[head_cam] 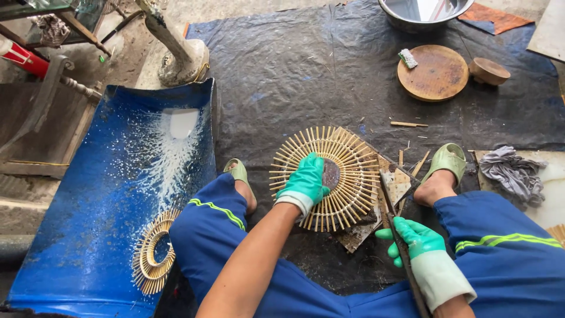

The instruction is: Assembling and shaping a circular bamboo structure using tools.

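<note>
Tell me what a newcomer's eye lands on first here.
The round sunburst of bamboo sticks at centre, lying on a dark tarp, with the green-gloved left hand pressed on its middle. Next, the right hand gripping a long dark blade beside it. To the left, a curved blue sheet splashed white carries a smaller stick ring.

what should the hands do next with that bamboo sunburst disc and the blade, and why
Probably bring the dark blade in the right hand onto the stick ends at the disc's near rim: the left hand already presses the disc flat, and the blade lies just beside it.
</note>
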